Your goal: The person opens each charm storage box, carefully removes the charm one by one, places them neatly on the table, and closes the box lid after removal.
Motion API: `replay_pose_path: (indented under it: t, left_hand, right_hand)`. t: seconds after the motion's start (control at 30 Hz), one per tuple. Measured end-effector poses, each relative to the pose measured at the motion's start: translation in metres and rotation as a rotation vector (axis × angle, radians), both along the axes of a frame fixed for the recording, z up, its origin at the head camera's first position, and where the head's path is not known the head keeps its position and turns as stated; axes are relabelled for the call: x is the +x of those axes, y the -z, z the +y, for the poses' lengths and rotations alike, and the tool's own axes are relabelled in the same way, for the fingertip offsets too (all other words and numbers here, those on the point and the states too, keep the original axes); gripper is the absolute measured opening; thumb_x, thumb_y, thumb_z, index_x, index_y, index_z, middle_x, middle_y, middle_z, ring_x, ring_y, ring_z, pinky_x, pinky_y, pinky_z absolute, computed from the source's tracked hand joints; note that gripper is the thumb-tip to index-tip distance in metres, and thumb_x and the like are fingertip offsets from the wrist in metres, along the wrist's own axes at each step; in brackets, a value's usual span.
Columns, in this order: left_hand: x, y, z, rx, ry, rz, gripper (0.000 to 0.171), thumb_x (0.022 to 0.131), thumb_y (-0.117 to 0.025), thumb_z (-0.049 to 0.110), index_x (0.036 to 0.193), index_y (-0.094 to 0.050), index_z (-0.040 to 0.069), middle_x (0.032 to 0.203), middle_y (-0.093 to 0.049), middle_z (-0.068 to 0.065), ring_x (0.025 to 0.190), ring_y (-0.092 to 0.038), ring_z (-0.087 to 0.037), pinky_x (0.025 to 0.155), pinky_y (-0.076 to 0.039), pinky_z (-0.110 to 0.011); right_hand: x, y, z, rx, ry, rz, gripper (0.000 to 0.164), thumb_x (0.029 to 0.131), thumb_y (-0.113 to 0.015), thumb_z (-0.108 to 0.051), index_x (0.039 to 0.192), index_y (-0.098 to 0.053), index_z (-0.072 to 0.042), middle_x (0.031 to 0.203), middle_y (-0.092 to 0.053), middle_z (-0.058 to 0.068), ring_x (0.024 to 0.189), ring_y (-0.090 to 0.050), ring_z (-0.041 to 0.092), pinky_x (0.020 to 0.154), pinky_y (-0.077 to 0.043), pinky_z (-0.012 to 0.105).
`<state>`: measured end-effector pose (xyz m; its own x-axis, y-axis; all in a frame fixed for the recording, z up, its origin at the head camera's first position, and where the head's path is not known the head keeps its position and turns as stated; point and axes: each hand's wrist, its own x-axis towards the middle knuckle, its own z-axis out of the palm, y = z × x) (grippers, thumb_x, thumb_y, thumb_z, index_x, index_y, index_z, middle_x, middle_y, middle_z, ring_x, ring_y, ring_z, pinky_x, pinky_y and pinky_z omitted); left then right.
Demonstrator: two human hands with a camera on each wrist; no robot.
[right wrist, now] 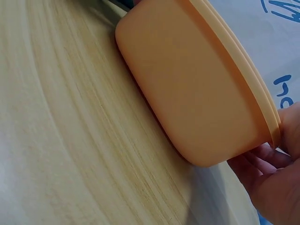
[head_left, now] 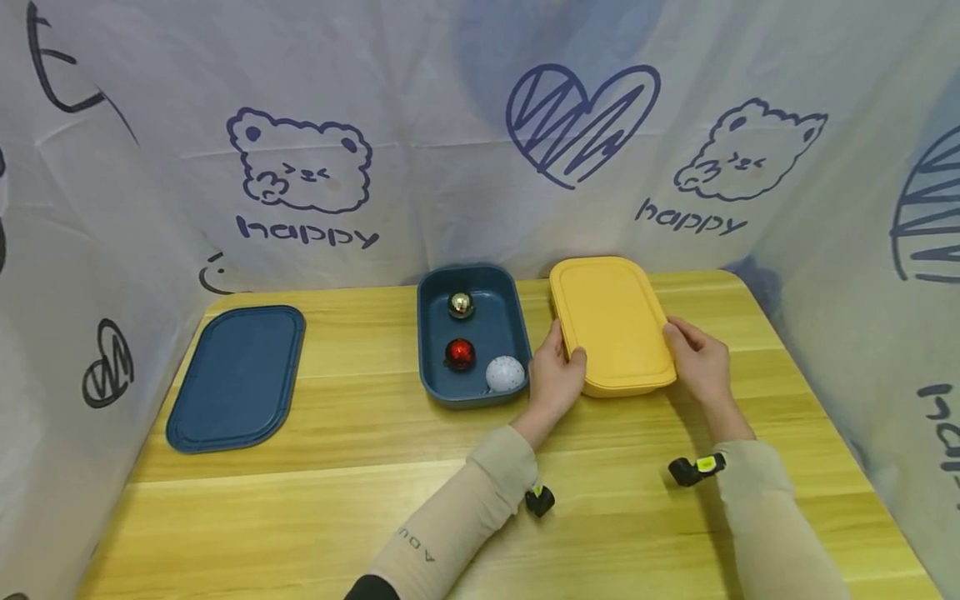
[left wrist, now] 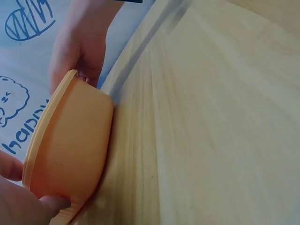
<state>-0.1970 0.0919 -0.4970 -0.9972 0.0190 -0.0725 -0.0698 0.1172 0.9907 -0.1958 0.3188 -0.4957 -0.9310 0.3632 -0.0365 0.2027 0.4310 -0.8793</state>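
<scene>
A yellow lidded storage box (head_left: 615, 325) sits on the table at the back right, with its lid lying on top. My left hand (head_left: 555, 382) holds its left side near the front corner, the thumb against the front wall in the left wrist view. On the opposite side, my right hand (head_left: 702, 367) grips the rim, with fingers curled below the lid's edge in the right wrist view. Left of it stands an uncovered dark blue box (head_left: 472, 396). Inside are a gold ball (head_left: 461, 305), a red ball (head_left: 460, 354) and a white speckled ball (head_left: 505, 374).
A dark blue lid (head_left: 238, 379) lies flat at the left of the wooden table (head_left: 360, 508). White cloth (head_left: 442, 167) with drawings hangs behind the table and at both sides. The two boxes stand close together near the table's back edge.
</scene>
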Motion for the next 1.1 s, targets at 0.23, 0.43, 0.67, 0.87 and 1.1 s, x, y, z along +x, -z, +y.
replay_pose_path:
  t: [0.23, 0.43, 0.67, 0.87, 1.1]
  left_hand:
    - [0.0007, -0.0003, 0.0002, -0.011, -0.008, -0.025, 0.064, 0.100, -0.060, 0.011, 0.161, -0.040, 0.006, 0.154, -0.055, -0.012, 0.141, -0.056, -0.017, 0.113, -0.050, -0.031]
    - [0.0006, 0.0000, -0.0009, -0.032, -0.003, -0.028, 0.064, 0.100, -0.061, 0.016, 0.160, -0.042, 0.006, 0.151, -0.058, -0.011, 0.140, -0.057, -0.017, 0.113, -0.051, -0.033]
    - [-0.0002, -0.0012, -0.0024, -0.064, 0.003, -0.020, 0.063, 0.100, -0.062, 0.019, 0.159, -0.044, 0.009, 0.148, -0.061, -0.009, 0.138, -0.058, -0.015, 0.112, -0.052, -0.034]
    - [-0.0002, -0.0023, -0.0032, -0.076, 0.016, -0.008, 0.064, 0.100, -0.059, 0.018, 0.161, -0.042, 0.008, 0.152, -0.058, -0.011, 0.141, -0.056, -0.018, 0.115, -0.050, -0.035]
    - [-0.0009, -0.0055, -0.0041, -0.121, 0.015, -0.007, 0.062, 0.101, -0.055, 0.018, 0.160, -0.041, 0.006, 0.155, -0.056, -0.012, 0.142, -0.055, -0.023, 0.117, -0.049, -0.039]
  right_hand:
    - [0.0013, -0.0018, 0.0020, -0.026, -0.030, -0.040, 0.062, 0.108, -0.053, -0.051, 0.154, -0.055, -0.009, 0.156, -0.054, 0.017, 0.145, -0.052, 0.036, 0.087, -0.049, 0.002]
    - [0.0006, -0.0012, 0.0019, -0.033, -0.008, -0.053, 0.061, 0.107, -0.054, -0.050, 0.152, -0.056, -0.008, 0.156, -0.054, 0.016, 0.146, -0.052, 0.033, 0.096, -0.052, 0.008]
    - [-0.0013, -0.0016, 0.0047, -0.046, 0.038, -0.065, 0.060, 0.105, -0.058, -0.051, 0.150, -0.058, -0.011, 0.155, -0.053, 0.012, 0.147, -0.050, 0.028, 0.111, -0.050, 0.022]
    - [-0.0017, -0.0026, 0.0035, -0.065, 0.044, -0.049, 0.058, 0.105, -0.060, -0.049, 0.149, -0.058, -0.011, 0.155, -0.053, 0.011, 0.147, -0.050, 0.027, 0.106, -0.051, 0.016]
    - [-0.0015, -0.0062, -0.0024, -0.054, 0.052, -0.069, 0.058, 0.106, -0.057, -0.050, 0.150, -0.057, -0.012, 0.156, -0.053, 0.011, 0.147, -0.051, 0.027, 0.111, -0.050, 0.022]
